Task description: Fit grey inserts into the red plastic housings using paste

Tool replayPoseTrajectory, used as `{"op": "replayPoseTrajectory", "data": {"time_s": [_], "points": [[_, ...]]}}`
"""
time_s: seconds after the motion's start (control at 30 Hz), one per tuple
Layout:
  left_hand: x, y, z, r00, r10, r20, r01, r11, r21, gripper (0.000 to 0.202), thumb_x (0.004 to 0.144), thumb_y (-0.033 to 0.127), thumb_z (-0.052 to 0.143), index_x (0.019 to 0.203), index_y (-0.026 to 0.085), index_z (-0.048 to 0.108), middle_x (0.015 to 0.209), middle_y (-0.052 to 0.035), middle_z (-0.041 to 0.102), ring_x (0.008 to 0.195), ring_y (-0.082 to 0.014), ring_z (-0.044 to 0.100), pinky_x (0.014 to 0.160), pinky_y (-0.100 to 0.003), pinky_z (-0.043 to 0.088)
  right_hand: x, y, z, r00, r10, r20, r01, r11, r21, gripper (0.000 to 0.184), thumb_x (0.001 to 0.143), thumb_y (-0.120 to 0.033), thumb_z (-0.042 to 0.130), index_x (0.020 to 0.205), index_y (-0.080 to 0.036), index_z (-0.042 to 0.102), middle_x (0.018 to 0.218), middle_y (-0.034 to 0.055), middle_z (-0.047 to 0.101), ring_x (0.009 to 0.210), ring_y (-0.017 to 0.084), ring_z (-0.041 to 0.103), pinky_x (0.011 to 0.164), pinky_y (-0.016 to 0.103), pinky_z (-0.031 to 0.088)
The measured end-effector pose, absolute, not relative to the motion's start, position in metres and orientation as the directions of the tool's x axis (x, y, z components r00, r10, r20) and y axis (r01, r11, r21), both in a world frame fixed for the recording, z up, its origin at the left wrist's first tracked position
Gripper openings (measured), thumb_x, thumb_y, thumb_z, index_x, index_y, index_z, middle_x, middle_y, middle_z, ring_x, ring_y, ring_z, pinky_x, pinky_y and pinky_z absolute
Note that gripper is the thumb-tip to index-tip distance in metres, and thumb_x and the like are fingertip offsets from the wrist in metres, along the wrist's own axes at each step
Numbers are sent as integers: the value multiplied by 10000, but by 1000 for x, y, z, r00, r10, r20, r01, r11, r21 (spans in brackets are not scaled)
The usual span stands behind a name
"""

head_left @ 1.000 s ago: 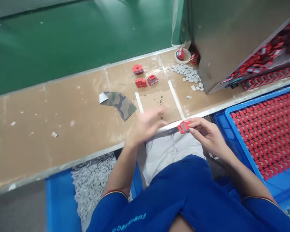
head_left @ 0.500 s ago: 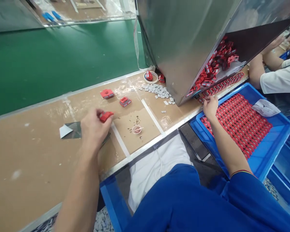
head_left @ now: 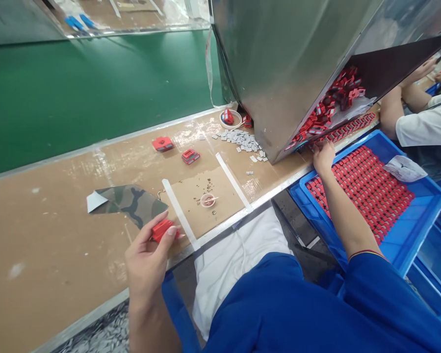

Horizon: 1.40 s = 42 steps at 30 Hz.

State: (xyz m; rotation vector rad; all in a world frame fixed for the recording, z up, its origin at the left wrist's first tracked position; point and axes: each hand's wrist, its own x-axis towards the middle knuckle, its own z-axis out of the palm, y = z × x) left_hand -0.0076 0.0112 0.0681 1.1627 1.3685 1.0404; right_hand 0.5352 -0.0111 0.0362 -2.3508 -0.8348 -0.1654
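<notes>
- Two hands in frame: your left hand (head_left: 145, 264) and your right hand (head_left: 324, 158).
- Left hand grasping one red block (head_left: 163, 230) between thumb and fingers, just off the front of the counter (head_left: 39, 255), beside a white tape strip (head_left: 179, 213).
- Right hand curled, fingertips at the back corner of a blue plastic tray (head_left: 428, 215), right by packed rows of red blocks (head_left: 360, 191); cannot tell if it holds anything.
- Crumpled white paper (head_left: 404, 168) lies on the far corner of those rows.
- Two more red blocks (head_left: 162, 143) (head_left: 191, 156) sit apart on the counter, past your left hand.
- Camouflage fabric (head_left: 130, 203) lies flat just left of your left hand, white backing piece (head_left: 95, 201) at its end.
- Small white dish (head_left: 207, 200) with a thin stick in it sits between two tape strips, dark specks scattered around it.
- Grey chips (head_left: 240, 139) in a loose pile further back, near a tape roll (head_left: 230, 119) with a red block on it.
- Steel hopper (head_left: 279, 63) leans over the counter, red blocks (head_left: 326, 113) heaped inside.
- White cloth (head_left: 235, 279) across your lap, under your blue sleeve (head_left: 279, 314).
- Co-worker's white sleeve (head_left: 422, 128) at far right.
</notes>
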Motion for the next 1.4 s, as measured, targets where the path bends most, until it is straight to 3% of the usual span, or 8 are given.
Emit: {"op": "replayPoseTrajectory", "data": {"time_s": [0.23,0.37,0.53,0.67,0.83,0.97,1.13,1.4], "points": [[-11,-1,59,148,943,-299,-251,328,911,531,781,458,914,1275,316,784,1287,-58,800,1140,-247,792,963,-323,690,534,-20,57,811,498,309,582,-631,-512,177,883,-192,590,1045,-137,630,1152,207,677,1102,304,616,1073,485,470],[-7,1,46,197,947,-254,-273,302,913,582,770,466,936,1290,286,747,1119,-45,813,949,-201,823,851,-282,698,497,-35,81,704,559,438,707,-494,-506,202,939,-224,551,1092,-135,648,1011,153,710,954,273,654,948,441,522],[19,8,30,292,945,-147,-435,268,860,632,631,500,1011,1116,227,713,877,4,764,690,-135,773,665,-233,663,392,-42,139,332,776,536,861,-18,-508,189,1016,-357,589,1006,-212,709,848,55,702,687,183,608,685,322,507],[36,11,18,315,943,-108,-455,250,855,602,616,466,1015,966,223,589,875,33,737,615,-120,747,490,-177,571,323,-35,159,-130,946,296,770,285,-571,145,995,-345,665,1037,-223,730,841,29,709,665,157,621,650,287,494],[38,6,13,322,946,-34,-426,177,887,540,804,591,871,1119,236,613,655,75,661,445,-88,626,382,-154,449,287,-10,108,-251,968,27,692,199,-694,393,939,-333,730,1300,-195,660,1022,63,740,683,156,644,675,309,524],[32,3,11,285,956,64,-426,67,902,587,897,645,756,1308,231,684,1118,-89,789,666,-108,732,547,-207,591,266,4,69,-177,976,130,599,212,-772,296,952,-325,691,1219,-199,710,959,59,743,707,166,633,660,304,522],[26,1,6,276,958,78,-392,38,919,616,901,456,827,1459,282,635,1516,-150,650,903,-179,804,816,-315,685,247,12,65,-155,947,282,552,320,-770,149,1000,-303,653,985,-222,777,912,61,749,758,175,644,671,308,516],[28,1,3,195,980,34,-489,67,870,630,776,690,845,1144,196,712,771,-8,736,559,-110,667,510,-215,566,243,29,62,-164,914,370,512,399,-761,118,999,-267,673,933,-228,763,909,45,766,759,165,668,676,307,532]]}}
